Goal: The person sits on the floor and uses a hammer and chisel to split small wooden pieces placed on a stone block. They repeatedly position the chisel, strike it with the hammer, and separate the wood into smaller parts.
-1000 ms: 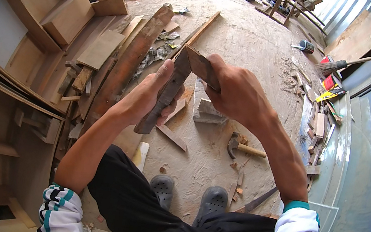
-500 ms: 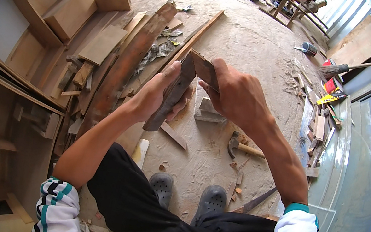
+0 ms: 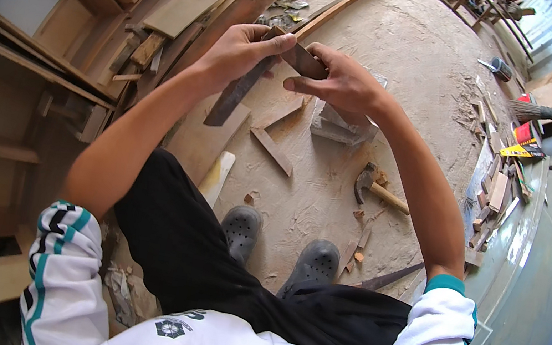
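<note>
My left hand (image 3: 236,52) is closed on a long dark wooden strip (image 3: 239,93), gripping near its upper end with the thumb over the top. My right hand (image 3: 342,80) pinches a shorter dark wooden piece (image 3: 306,62) between thumb and fingers. The two pieces meet at an angle near my left thumb; whether they are fastened there I cannot tell. Below my hands, an L-shaped pair of wooden strips (image 3: 273,145) lies on the floor. A grey block (image 3: 336,126) sits under my right hand, and a claw hammer (image 3: 389,197) with a wooden handle lies nearer to me.
Wooden cabinet frames (image 3: 30,126) and long boards (image 3: 244,8) fill the left side. At right are wood offcuts (image 3: 496,193), a broom (image 3: 535,111) and a glass sheet (image 3: 504,281). A dark blade (image 3: 391,277) lies beside my right knee. My shoes (image 3: 317,262) rest on the floor.
Both hands have moved up and slightly away with the wooden pieces. My left thumb has shifted onto their meeting point. The view has tilted, showing more of my shirt.
</note>
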`<state>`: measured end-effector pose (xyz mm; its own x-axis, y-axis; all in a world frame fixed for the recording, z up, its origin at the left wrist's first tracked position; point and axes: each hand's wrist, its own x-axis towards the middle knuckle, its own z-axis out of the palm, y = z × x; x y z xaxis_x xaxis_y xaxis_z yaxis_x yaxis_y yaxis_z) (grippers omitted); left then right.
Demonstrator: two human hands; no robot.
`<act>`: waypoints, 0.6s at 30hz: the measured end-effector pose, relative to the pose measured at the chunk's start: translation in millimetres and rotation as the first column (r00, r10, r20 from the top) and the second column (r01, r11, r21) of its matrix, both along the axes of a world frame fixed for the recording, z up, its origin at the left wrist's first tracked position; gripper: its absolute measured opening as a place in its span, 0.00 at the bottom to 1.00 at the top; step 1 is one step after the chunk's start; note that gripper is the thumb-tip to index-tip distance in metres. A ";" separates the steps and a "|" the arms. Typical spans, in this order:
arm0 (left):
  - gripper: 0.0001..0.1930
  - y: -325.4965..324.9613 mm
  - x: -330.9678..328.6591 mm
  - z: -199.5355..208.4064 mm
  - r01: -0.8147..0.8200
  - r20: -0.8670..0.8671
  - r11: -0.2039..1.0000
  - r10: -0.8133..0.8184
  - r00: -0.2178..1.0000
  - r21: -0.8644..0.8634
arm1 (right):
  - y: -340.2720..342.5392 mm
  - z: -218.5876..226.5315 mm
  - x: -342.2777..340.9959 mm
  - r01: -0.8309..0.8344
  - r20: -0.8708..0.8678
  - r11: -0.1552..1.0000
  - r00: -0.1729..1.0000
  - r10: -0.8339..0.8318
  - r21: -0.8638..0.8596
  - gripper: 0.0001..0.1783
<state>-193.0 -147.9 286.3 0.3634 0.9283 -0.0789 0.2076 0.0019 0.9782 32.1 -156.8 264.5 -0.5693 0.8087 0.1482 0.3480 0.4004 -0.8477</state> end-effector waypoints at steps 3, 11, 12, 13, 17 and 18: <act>0.20 4.3 -14.1 -7.6 -0.067 -0.171 0.997 0.059 0.984 -0.042 | 5.4 -11.2 -7.2 -0.037 0.084 0.967 0.995 0.059 -0.250 0.33; 0.33 56.2 -13.1 -68.6 -0.223 -0.591 0.968 0.115 0.798 -0.113 | 36.0 -114.6 5.7 0.195 0.232 0.963 0.961 -0.150 -0.186 0.26; 0.32 57.7 -13.8 -92.0 -0.367 -0.419 0.904 0.252 0.872 -0.220 | 34.8 -119.3 13.5 0.214 0.260 0.966 0.950 -0.173 -0.142 0.28; 0.32 58.1 -17.8 -118.9 -0.475 -0.247 0.808 0.409 0.878 -0.348 | 33.0 -124.8 21.4 0.251 0.326 0.963 0.922 -0.208 -0.096 0.28; 0.28 33.3 -105.4 -270.5 -0.672 -0.436 0.646 0.520 0.735 -0.363 | 36.7 -140.3 31.8 0.250 0.434 0.968 0.873 -0.222 -0.008 0.27; 0.29 14.0 -108.2 -296.3 -0.693 -0.483 0.601 0.504 0.716 -0.399 | 32.5 -148.3 42.2 0.241 0.438 0.970 0.875 -0.208 -0.021 0.27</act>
